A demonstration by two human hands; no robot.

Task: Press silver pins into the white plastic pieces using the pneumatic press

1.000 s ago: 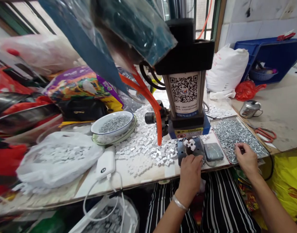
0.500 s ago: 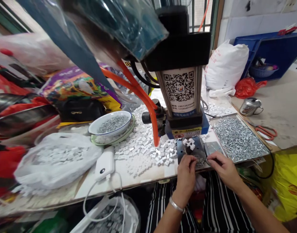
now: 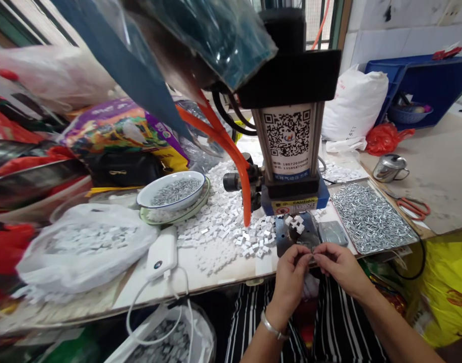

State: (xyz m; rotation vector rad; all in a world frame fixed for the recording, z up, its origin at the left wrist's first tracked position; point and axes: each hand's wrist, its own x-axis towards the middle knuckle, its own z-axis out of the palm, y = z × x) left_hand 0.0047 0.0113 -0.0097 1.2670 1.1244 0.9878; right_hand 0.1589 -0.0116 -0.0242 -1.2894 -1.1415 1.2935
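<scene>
My left hand (image 3: 292, 269) has thumb and forefinger pinched together at the front of the metal press base (image 3: 285, 234). Facing it, my right hand (image 3: 338, 266) is pinched too, and the fingertips of both hands nearly meet. Whatever lies between them is too small to make out. Just beyond the fingers, a few white plastic pieces (image 3: 294, 223) rest on a dark round part of the base. Above stands the pneumatic press (image 3: 287, 146) with a QR-code label. Many small white blocks (image 3: 253, 237) lie left of my hands.
A tray of metal pins (image 3: 374, 217) lies to the right, with orange-handled scissors (image 3: 415, 206) and a metal cup (image 3: 390, 169) past it. On the left are a white bowl (image 3: 147, 198) of pins, a power bank (image 3: 163, 252) with a cable, and a plastic bag (image 3: 38, 262) of white pieces.
My right hand has moved left, bringing its fingertips close to those of my left hand. The left hand stays pinched in nearly the same place. The camera view has shifted slightly.
</scene>
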